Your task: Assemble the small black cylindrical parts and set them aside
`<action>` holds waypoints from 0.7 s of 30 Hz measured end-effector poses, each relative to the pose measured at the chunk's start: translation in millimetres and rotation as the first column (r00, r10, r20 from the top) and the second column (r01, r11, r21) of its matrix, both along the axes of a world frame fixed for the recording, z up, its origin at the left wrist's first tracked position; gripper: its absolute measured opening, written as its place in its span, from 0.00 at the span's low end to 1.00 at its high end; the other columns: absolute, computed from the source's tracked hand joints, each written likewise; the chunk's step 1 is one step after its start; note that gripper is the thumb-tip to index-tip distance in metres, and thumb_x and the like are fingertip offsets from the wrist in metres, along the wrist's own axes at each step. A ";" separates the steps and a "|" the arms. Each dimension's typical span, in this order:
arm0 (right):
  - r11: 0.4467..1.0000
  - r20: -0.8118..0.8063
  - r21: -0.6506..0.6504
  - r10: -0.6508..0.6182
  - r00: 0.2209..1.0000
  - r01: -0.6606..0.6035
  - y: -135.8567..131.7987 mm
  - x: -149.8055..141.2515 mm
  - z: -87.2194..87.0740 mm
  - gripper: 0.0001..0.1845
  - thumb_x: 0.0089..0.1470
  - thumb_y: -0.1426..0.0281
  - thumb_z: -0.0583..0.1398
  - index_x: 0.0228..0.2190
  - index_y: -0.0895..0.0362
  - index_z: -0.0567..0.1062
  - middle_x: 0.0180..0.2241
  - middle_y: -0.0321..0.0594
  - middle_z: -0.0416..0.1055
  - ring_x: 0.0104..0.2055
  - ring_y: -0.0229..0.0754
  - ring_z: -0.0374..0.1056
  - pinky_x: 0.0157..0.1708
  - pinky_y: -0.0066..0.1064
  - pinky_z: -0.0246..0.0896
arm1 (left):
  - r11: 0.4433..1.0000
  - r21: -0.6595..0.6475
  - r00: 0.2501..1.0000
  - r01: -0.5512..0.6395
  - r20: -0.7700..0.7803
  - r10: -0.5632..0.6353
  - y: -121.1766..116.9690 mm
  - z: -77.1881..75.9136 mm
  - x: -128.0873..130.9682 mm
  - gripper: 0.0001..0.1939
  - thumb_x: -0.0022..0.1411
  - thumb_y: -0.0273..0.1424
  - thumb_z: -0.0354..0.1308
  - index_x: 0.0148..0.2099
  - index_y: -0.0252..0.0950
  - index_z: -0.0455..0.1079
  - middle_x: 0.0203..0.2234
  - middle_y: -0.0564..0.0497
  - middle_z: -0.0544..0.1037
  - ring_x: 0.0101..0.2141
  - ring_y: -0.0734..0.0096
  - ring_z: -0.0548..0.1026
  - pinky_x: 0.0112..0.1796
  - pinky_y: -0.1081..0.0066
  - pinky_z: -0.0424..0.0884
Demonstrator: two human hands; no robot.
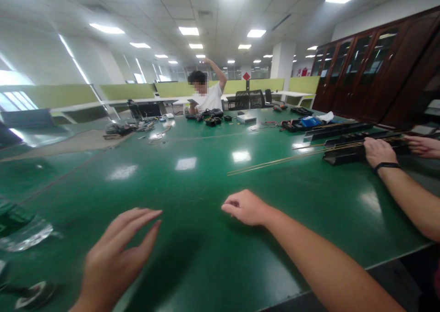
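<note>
My left hand hovers low over the green table near its front edge, fingers stretched out and together, holding nothing. My right hand rests further in on the green surface with its fingers curled under in a loose fist; nothing shows inside it. Thin brass-coloured rods lie on the table beyond my right hand, well out of its reach.
A co-worker's hands at the right rest on long black trays. Another person sits at the far end, one arm raised, among small tools and boxes. Clear plastic lies at the left edge. Dark wooden cabinets stand right.
</note>
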State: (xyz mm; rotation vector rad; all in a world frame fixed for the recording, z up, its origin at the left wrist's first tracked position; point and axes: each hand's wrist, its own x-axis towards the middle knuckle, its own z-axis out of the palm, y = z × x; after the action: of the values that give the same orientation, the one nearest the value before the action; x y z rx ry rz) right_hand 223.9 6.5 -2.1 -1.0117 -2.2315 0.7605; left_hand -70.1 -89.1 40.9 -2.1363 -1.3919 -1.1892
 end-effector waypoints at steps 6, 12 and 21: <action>1.000 -0.035 -0.014 0.003 0.999 -0.004 1.0 -1.4 -8.8 0.13 0.55 0.61 0.63 0.34 0.57 0.80 0.28 0.37 0.77 0.27 0.36 0.70 0.26 0.24 0.58 | 0.911 -0.191 0.885 0.365 -0.235 -0.403 39.0 -14.8 71.5 0.20 0.63 0.22 0.55 0.55 0.40 0.68 0.46 0.46 0.75 0.46 0.63 0.74 0.47 0.65 0.73; 0.997 -0.012 0.043 0.072 0.997 -0.071 -1.4 -3.7 -6.3 0.10 0.54 0.65 0.63 0.28 0.58 0.78 0.24 0.35 0.75 0.26 0.35 0.68 0.25 0.23 0.55 | 0.863 -0.289 0.836 0.415 -0.253 -0.487 56.4 -30.8 94.7 0.11 0.64 0.23 0.52 0.47 0.36 0.71 0.39 0.45 0.76 0.39 0.65 0.75 0.39 0.67 0.74; 0.996 -0.005 -0.043 0.075 0.997 -0.075 -4.5 -3.6 -0.6 0.19 0.57 0.56 0.61 0.41 0.56 0.80 0.29 0.37 0.77 0.28 0.35 0.70 0.27 0.24 0.58 | 0.982 -0.149 0.972 0.113 -0.189 -0.140 40.8 -7.8 37.1 0.17 0.69 0.36 0.50 0.56 0.38 0.68 0.45 0.45 0.76 0.41 0.63 0.77 0.44 0.67 0.75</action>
State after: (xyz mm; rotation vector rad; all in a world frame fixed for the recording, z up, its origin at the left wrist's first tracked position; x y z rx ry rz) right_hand 220.3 1.9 -2.7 -0.9512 -2.2702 0.8458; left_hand -33.0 -48.3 33.1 -2.3970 -1.2994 -0.9148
